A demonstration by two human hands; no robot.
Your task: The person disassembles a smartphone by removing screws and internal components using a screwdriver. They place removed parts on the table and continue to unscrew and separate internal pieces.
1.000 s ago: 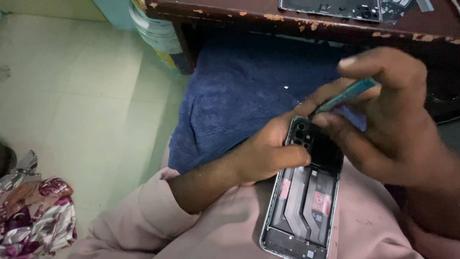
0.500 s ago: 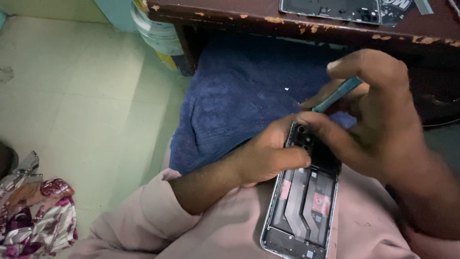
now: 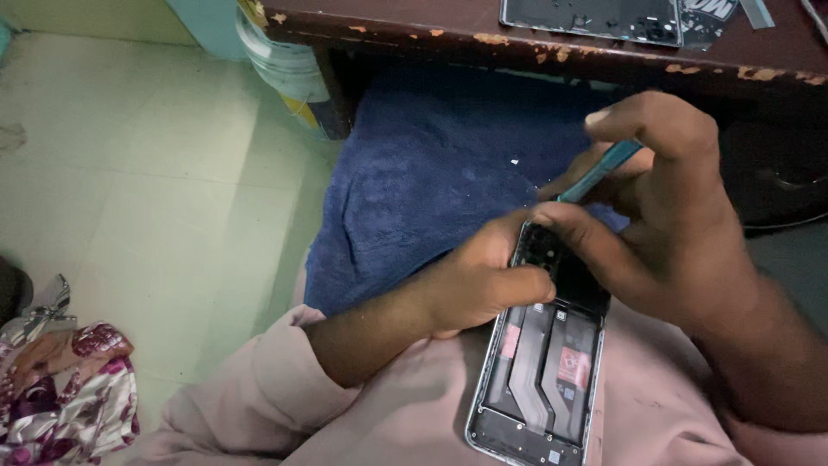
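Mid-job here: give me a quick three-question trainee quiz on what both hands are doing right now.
1. True or false: the opened phone lies on the wooden table.
2. Which hand holds the teal tool? A) left hand B) right hand C) neither
3. Fill in: behind the hands lies a dark ___ towel.

Key:
1. False; it rests on the person's lap, steadied at its upper end by the left hand.
2. B; the fingers pinch it, and its tip points down at the phone's top end.
3. blue
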